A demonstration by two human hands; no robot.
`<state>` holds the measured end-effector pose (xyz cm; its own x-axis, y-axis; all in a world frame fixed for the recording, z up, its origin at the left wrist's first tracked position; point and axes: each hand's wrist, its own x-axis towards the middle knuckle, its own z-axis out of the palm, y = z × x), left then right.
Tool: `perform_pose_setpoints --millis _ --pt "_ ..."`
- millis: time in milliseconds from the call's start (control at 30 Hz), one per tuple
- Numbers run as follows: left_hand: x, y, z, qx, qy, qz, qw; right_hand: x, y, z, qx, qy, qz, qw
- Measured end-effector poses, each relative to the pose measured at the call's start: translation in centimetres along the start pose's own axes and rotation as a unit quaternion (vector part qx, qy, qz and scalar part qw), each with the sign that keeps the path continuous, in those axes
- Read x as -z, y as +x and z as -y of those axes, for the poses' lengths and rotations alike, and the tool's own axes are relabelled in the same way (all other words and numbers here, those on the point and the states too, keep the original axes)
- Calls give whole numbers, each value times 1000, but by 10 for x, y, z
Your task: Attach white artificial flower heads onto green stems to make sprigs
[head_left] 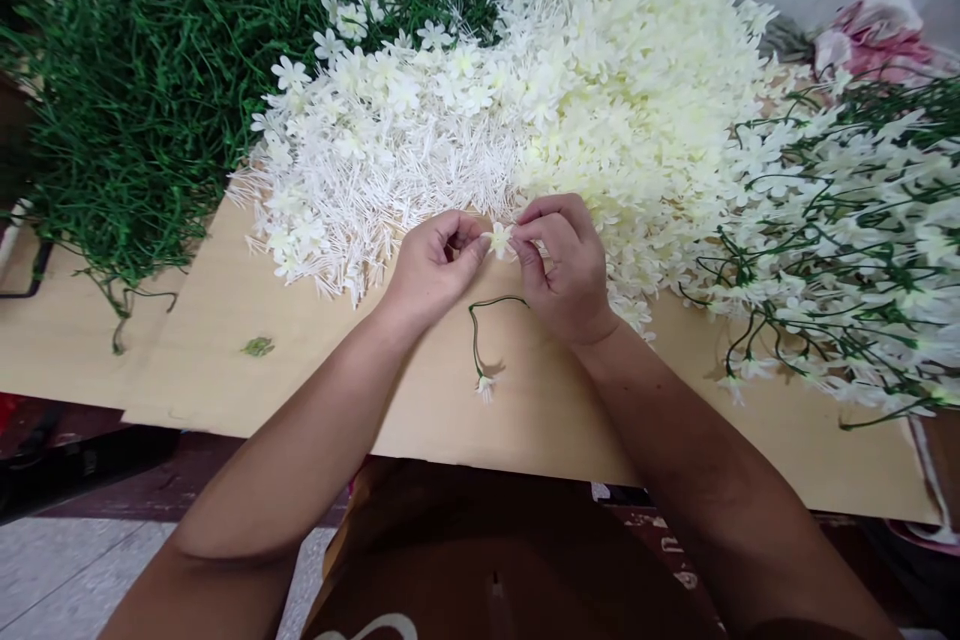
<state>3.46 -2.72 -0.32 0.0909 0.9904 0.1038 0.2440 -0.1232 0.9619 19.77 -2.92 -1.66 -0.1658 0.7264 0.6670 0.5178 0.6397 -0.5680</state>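
Between my fingertips, at the middle of the view, is a small white flower (499,239). My left hand (441,260) pinches its left side with thumb and forefinger. On its right side, the thumb and fingers of my right hand (561,265) close on the flower too. Below my right hand a bent green stem (474,330) hangs or lies over the board, with a white blossom (485,386) at its lower end. The stem's upper end passes out of sight behind my right hand. A heap of white stamen-like sticks (442,155) lies just beyond my hands.
Green stems (142,90) are piled at the left. Cream petals (645,90) form a tall heap behind my right hand. Finished-looking flowers on stems (840,250) lie at the right. A small green scrap (258,347) rests on the tan board (217,380). Pink-and-white cloth (874,40) is at the back right.
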Motion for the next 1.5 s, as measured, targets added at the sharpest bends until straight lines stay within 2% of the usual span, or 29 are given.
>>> perform_pose_setpoints --millis 333,433,533,700,900,1100,1300,1400,1500 --pt "-1 1 2 -1 -10 7 1000 -3 -2 -1 -1 -7 -2 1000" --pt "-1 0 2 1 -19 12 1000 -4 -3 -1 4 6 25 1000" --pt "0 -1 3 2 -16 13 1000 -5 -4 -2 -21 22 50 998" --pt "2 0 7 -4 -46 21 999 -4 -6 -3 -94 101 55 989" --pt "5 0 10 -3 -82 48 995 -6 -5 -2 -182 244 59 951" --pt "6 1 9 -12 -72 53 996 -8 -3 -4 -246 302 65 919" --pt "7 1 12 -21 -68 61 996 -8 -2 -2 -268 324 89 903" --pt "7 1 13 -16 -79 57 995 -8 -2 -1 -260 316 97 907" --pt "8 1 13 -5 -112 45 993 -10 -3 0 -249 301 70 918"
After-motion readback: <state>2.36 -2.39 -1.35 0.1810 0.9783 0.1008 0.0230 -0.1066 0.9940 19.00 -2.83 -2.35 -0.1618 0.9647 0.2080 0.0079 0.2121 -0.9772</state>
